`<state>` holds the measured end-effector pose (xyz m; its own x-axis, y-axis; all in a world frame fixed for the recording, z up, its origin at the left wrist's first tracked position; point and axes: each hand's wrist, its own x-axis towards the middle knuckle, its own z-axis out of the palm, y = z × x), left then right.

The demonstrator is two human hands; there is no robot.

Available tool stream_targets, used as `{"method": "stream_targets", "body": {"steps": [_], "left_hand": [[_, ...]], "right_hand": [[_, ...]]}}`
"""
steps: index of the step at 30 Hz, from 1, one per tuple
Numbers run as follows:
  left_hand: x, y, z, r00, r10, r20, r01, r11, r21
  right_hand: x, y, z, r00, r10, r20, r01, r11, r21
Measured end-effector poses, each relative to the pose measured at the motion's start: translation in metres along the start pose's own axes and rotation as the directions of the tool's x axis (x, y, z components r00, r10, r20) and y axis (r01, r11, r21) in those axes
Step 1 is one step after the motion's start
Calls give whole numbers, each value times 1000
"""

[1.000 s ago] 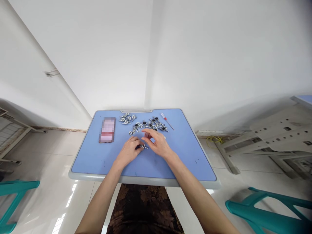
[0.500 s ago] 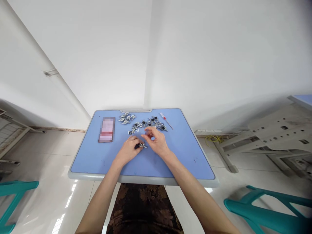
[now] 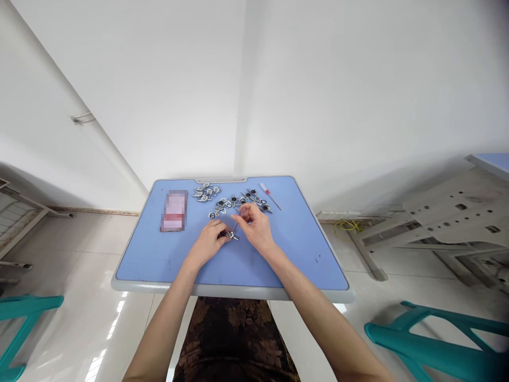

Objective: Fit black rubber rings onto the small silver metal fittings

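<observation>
My left hand is closed around a small metal fitting with a short rod, holding it low over the blue desk. Pinched in my right hand is a slim screwdriver; its thin shaft slants down to the fitting. Fingers hide most of its handle. Just beyond my hands lie several loose metal fittings with round black parts. Farther left is a cluster of silver fittings. Single ring-like pieces rest near my left fingers.
A second screwdriver with a clear handle and red collar lies at the back right. On the left is a phone with a blurred screen. Green stools flank the desk, and a white wall stands behind it.
My right fingers have shifted slightly on the screwdriver, which stays at the fitting. The left hand keeps its hold, with the fitting turned a little. Everything on the desk lies as before.
</observation>
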<state>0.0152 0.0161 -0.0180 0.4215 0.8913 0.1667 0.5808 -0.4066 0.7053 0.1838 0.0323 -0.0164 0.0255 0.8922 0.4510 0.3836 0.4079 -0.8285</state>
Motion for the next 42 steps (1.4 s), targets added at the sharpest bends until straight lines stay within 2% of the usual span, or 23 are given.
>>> {"method": "stream_targets", "body": {"steps": [6,13,20,24,28,32,37,42], "left_hand": [[0,3,-3,1000,-4,-9,4,1000,0],[1,2,-1,1000,-12,-14,12,1000,-11],[2,1,-2,1000,12,-13,-11,1000,17],[2,0,-1,999,38,-16,-37,998,43],[2,-2,1,999,31,-18,-30,998,47],[2,-2,1,999,30,-27,-29,998,52],[1,-2,1,999,24,-36,-22,999,50],[1,-1,2,999,16,-40,-14,999,46]], "right_hand": [[0,-1,0,1000,23,-5,-23,1000,-1],[0,2,3,993,-105,60,105,994,-1],[4,0,-9,973,-100,207,83,993,87],[4,2,-7,985,-68,158,59,996,64],[0,3,-1,989,-88,115,86,996,18],[-1,1,0,989,-76,125,81,996,-34],[0,1,1,992,-60,109,52,996,71],[0,3,0,977,-182,108,184,983,0]]}}
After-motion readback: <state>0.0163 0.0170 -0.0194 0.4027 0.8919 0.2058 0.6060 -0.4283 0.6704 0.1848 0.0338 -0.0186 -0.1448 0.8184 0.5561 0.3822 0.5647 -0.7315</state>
